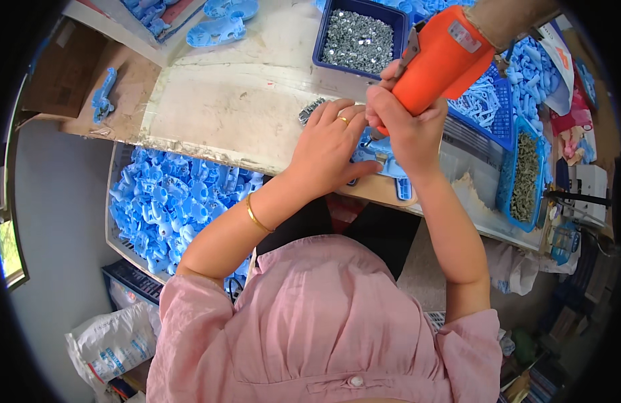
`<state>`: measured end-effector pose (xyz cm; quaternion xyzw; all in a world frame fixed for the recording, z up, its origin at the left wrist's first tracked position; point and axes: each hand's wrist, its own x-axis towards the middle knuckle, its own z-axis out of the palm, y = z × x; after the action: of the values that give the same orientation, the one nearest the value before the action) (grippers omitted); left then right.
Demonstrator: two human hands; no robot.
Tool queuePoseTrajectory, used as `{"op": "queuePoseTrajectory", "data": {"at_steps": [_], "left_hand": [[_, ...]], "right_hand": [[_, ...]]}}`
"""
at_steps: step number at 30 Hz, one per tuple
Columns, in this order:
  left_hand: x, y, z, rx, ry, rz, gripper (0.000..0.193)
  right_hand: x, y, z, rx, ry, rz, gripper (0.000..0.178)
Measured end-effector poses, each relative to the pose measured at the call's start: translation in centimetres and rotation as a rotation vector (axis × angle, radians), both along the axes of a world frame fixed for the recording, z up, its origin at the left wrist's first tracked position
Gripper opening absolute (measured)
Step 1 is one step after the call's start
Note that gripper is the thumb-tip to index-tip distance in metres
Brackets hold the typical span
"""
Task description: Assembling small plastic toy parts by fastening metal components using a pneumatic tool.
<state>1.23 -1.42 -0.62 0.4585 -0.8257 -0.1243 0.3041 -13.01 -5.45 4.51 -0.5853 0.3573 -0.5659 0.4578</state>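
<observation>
My right hand (pixel 408 124) is wrapped round an orange electric screwdriver (pixel 438 64), tilted with its tip pointing down and left. The tip meets a light-blue molded plastic part (pixel 389 163) near the table's front edge. Over the left side of that part lies my left hand (pixel 334 138), its thumb pressed on it and its fingers curving over the far side. Much of the part is hidden beneath both hands. A small pile of metal screws (pixel 312 111) sits just beyond the left fingertips.
A dark blue bin of small metal pieces (pixel 317 50) stands behind my hands. To the right are a blue basket (pixel 504 111) of light-blue parts and a turquoise basket (pixel 504 191) of screws. A large crate (pixel 115 176) of blue parts sits below the table's left front edge.
</observation>
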Motion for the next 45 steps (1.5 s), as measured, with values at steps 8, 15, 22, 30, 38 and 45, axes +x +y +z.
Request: {"op": "queuePoseTrajectory", "data": {"at_steps": [8,15,22,30,38,45], "left_hand": [[1.7,1.8,1.4,0.032,0.107,0.077,0.072],[-0.5,2.9,2.0,-0.001,0.060,-0.095,0.056],[-1.8,2.7,1.1,-0.100,-0.007,-0.151,0.038],[-3.5,1.8,-0.1,-0.167,-0.054,-0.223,0.027],[-3.6,2.0,-0.5,-0.168,-0.028,-0.194,0.024],[-3.9,2.2,-0.2,-0.146,-0.068,-0.194,0.022]], "right_hand": [[-1.8,1.3,9.6,-0.405,0.486,-0.147,0.047],[-14.1,-14.1,19.1,-0.341,0.440,-0.308,0.054],[-6.2,-5.1,17.0,-0.328,0.090,-0.155,0.049],[-10.6,-1.6,11.7,-0.094,0.041,0.200,0.024],[-4.6,0.7,12.8,-0.223,0.071,-0.321,0.056],[-6.8,0.4,10.0,-0.446,0.211,-0.184,0.019]]}}
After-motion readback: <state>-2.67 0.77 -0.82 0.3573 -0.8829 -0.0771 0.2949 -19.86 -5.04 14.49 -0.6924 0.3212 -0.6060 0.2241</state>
